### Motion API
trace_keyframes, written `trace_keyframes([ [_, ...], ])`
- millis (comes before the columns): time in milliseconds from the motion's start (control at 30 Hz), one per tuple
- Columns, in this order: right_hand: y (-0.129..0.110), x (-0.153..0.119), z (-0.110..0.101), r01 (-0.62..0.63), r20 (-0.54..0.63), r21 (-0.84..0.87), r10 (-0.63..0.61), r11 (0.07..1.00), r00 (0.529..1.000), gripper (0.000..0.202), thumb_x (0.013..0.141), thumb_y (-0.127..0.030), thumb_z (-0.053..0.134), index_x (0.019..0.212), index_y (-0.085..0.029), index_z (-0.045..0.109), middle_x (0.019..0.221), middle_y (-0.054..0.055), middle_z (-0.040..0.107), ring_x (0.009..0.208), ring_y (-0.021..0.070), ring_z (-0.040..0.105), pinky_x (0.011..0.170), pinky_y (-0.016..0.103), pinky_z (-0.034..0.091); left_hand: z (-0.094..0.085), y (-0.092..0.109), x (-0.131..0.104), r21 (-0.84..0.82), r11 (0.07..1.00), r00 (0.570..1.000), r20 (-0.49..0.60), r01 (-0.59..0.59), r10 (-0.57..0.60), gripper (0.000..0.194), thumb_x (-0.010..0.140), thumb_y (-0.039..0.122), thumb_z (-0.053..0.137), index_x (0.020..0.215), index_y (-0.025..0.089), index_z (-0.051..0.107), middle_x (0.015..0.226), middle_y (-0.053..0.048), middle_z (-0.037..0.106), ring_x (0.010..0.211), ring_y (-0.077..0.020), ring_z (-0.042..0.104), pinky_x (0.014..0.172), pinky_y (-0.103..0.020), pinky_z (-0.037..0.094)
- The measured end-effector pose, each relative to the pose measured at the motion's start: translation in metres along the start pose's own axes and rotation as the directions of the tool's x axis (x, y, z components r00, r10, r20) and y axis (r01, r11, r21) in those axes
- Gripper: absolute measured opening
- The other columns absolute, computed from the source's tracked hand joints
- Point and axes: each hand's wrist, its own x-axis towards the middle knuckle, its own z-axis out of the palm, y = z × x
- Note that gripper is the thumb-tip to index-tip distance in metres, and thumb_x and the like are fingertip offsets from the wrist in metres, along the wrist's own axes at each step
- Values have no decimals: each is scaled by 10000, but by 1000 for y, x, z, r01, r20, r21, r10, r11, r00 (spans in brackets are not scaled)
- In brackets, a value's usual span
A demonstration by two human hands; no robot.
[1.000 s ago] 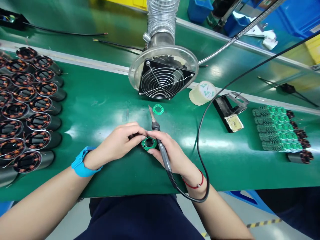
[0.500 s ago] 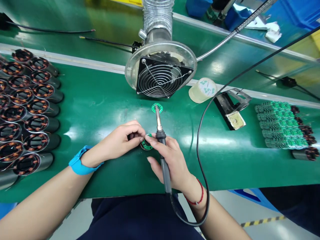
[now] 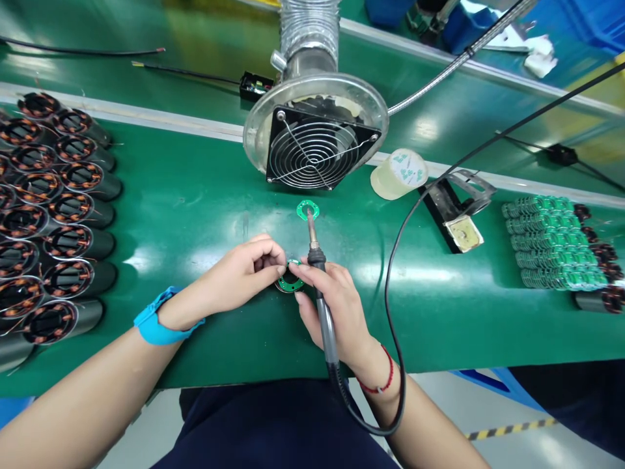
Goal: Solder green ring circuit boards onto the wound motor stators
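A soldering iron (image 3: 328,329) rests in my right hand (image 3: 339,306), its handle between the fingers and its tip pointing away from me. That tip overlaps a small green ring-shaped circuit board (image 3: 301,207) on the bench. Nearer to me, a second green circuit board ring (image 3: 291,285) sits under my fingers on a round part that is mostly hidden. My right index fingertip and thumb are at its right side. At its upper left edge my left hand (image 3: 254,268) has thumb and index finger pinched together; whatever they hold is too small to make out.
Rows of dark cylinders with copper windings (image 3: 73,238) stand at the left. A fume extractor fan (image 3: 315,153) hangs ahead. On the right are a pale roll (image 3: 399,174), a soldering iron stand (image 3: 454,215) and stacked green circuit boards (image 3: 554,244). The iron's black cord (image 3: 388,280) loops past my right wrist.
My right thumb has closed in toward the near circuit board, and that board's ring now shows more fully. The iron has shifted slightly toward me. My left hand has hardly moved.
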Motion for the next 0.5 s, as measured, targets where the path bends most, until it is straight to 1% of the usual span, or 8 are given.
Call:
trace_keyframes([
  [100,0,0,1,0,-9,15,0,1000,1000,427,903,-134,528,1317,-226,479,1049,86,745,1006,258,658,846,428,514,2,3,1,-48,998,998,-46,32,-34,121,831,277,539,755,186,564,723,22,531,643,-119,494,595,-257,416],
  [167,0,0,2,24,-3,21,-24,1000,1000,439,897,-116,517,1316,-238,475,1013,63,760,967,253,665,851,432,512,4,4,2,-72,995,994,-77,68,-73,117,819,278,524,747,189,549,683,25,539,630,-124,495,578,-254,409],
  [233,0,1,2,43,1,34,-43,998,999,452,903,-102,491,1329,-253,472,984,41,769,952,245,675,873,437,507,6,5,3,-64,993,989,-105,96,-102,117,805,282,517,735,191,542,651,28,543,613,-126,488,557,-250,394],
  [300,0,0,0,37,-20,67,-36,997,999,463,921,-101,469,1358,-256,461,996,39,773,963,233,691,898,435,504,6,5,4,-44,993,987,-119,106,-111,116,795,280,511,726,191,539,634,30,541,595,-124,480,543,-247,380],
  [367,0,-1,-2,16,-94,123,-4,992,996,432,953,-149,475,1372,-250,462,986,46,776,934,222,711,871,418,519,7,5,5,-20,994,986,-124,110,-111,104,791,263,504,721,192,535,618,36,531,579,-119,470,536,-244,367],
  [433,0,-5,-6,-10,-179,183,43,983,983,359,985,-251,485,1343,-245,500,926,46,777,839,215,724,774,391,539,7,5,5,-7,993,985,-126,121,-121,95,789,247,494,719,193,529,605,41,522,560,-114,456,525,-242,351],
  [500,1,-9,-8,-35,-247,241,96,970,964,301,997,-347,477,1271,-250,557,841,34,761,724,206,715,668,369,534,6,5,5,-10,990,982,-127,138,-138,91,788,243,492,719,194,526,604,42,525,550,-111,451,517,-240,340],
])
